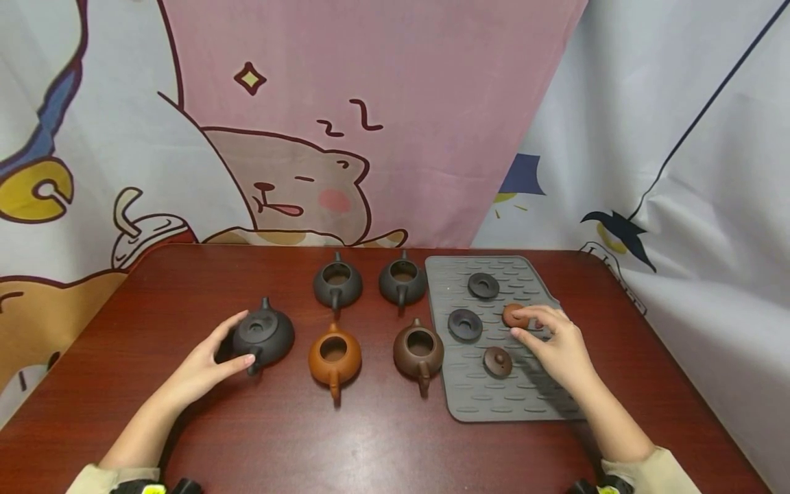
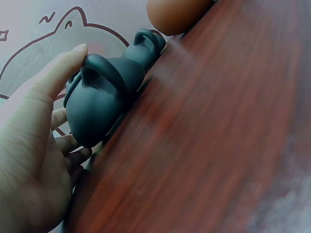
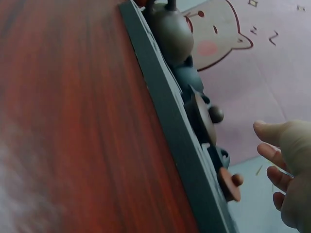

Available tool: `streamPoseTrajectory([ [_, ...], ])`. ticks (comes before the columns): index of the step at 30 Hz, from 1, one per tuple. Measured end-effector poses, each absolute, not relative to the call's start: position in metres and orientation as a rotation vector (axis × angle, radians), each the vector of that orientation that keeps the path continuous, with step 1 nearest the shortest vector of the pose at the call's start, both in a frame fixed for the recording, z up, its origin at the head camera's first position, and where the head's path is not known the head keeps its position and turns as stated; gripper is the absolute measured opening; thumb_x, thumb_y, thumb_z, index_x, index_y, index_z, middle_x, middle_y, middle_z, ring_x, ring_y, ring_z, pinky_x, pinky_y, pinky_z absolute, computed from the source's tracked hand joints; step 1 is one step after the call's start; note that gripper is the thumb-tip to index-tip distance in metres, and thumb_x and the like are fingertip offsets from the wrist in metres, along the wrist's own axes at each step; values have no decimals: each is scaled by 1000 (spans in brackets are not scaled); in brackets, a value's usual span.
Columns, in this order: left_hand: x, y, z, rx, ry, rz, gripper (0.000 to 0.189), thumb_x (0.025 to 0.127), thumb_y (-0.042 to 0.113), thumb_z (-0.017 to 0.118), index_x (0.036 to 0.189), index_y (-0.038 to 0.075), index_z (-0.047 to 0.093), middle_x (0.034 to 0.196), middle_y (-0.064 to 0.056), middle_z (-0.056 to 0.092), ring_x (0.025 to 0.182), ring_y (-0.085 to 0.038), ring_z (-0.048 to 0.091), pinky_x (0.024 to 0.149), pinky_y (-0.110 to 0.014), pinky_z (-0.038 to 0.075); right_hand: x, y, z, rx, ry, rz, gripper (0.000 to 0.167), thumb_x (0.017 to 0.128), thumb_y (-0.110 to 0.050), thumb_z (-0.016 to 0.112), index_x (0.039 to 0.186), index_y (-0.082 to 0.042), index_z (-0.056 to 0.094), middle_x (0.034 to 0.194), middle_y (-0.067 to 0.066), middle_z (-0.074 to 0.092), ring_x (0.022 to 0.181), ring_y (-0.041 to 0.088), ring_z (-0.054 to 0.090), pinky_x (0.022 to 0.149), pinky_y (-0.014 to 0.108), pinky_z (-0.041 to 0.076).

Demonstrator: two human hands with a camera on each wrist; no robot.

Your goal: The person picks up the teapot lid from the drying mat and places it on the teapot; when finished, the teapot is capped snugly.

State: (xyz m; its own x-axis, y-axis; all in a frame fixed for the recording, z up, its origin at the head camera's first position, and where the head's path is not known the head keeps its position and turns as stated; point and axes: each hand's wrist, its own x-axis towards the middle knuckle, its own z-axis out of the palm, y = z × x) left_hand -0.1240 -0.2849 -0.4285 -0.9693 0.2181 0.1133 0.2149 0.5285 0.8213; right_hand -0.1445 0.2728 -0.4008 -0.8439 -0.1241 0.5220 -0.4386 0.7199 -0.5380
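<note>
At the left of the head view, my left hand (image 1: 206, 360) grips a black teapot (image 1: 274, 339), thumb by the handle and fingers around the far side. A flat dark lid (image 1: 255, 328) covers this teapot. The left wrist view shows the thumb at the top of its looped handle (image 2: 109, 73). My right hand (image 1: 558, 343) hovers over the grey mat with thumb and fingers apart. Nearest to it lies a small orange lid (image 1: 513, 315) with a round knob. In the right wrist view, a gap separates the fingertips (image 3: 262, 127) from this lid (image 3: 229, 184).
Two lidless black teapots (image 1: 338, 283) (image 1: 402, 281) stand at the back. In front of them are an orange teapot (image 1: 319, 363) and a brown teapot (image 1: 404, 357), both uncovered. The grey mat (image 1: 487, 405) also bears two black lids (image 1: 483, 285) (image 1: 465, 324) and a brown lid (image 1: 497, 361).
</note>
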Motion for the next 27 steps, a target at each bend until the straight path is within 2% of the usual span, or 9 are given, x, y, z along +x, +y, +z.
streamPoseTrajectory([
  [4, -124, -285, -429, 387, 2734, 1482, 77, 86, 19, 72, 149, 6, 29, 147, -22, 32, 132, -44, 26, 98, -65, 21, -151, 281, -408, 360, -2522, 959, 25, 82, -6, 75, 107, -6, 71, 103, 6, 66, 88, 23, 50, 69, 27, 38],
  [10, -124, -285, -429, 391, 2741, 1477, 77, 86, 19, 72, 149, 7, 29, 147, -21, 33, 131, -43, 27, 97, -64, 21, -160, 292, -417, 283, -2584, 974, 23, 88, -12, 71, 110, -8, 70, 105, 7, 64, 86, 18, 46, 60, 28, 42],
  [27, -124, -285, -430, 398, 2765, 1466, 75, 87, 19, 72, 150, 11, 30, 146, -17, 36, 131, -34, 30, 98, -60, 23, -180, 298, -431, 241, -2573, 961, 24, 86, -9, 72, 110, -6, 70, 103, 10, 64, 79, 19, 47, 60, 25, 38],
])
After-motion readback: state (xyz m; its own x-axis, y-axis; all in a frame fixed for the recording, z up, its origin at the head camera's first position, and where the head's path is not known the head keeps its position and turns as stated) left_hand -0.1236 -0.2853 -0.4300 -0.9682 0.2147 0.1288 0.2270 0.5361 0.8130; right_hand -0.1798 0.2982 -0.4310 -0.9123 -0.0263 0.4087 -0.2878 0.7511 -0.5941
